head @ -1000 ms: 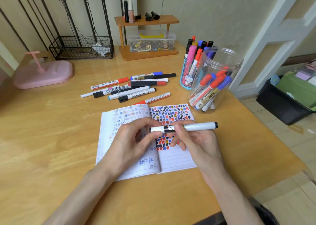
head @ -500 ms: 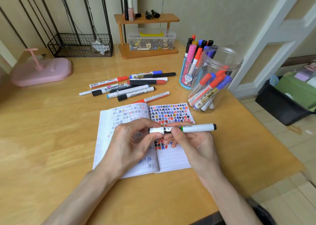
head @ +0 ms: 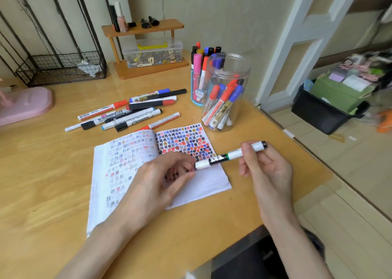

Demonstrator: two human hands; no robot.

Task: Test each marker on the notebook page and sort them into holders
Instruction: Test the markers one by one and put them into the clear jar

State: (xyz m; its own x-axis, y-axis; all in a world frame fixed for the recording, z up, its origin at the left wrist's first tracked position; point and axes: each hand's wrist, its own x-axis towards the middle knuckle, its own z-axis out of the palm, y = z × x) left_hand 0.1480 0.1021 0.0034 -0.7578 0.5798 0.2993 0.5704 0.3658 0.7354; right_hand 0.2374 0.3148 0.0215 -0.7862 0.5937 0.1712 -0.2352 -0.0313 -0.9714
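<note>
Over the notebook's (head: 118, 162) right page, the marker (head: 230, 154) now tilts up to the right. The right hand (head: 265, 168) has slid from mid-barrel to grip the rear end, while the left hand (head: 161, 183) curls at the white cap. Probably the cap is about to come off for a test stroke. Blur hides whether the left fingertips pinch the cap or only touch it, and whether a gap has opened at the cap. Behind, the 2 holders, jar (head: 224, 92) and cup (head: 196, 88), overlap, so their contents are hard to separate.
</note>
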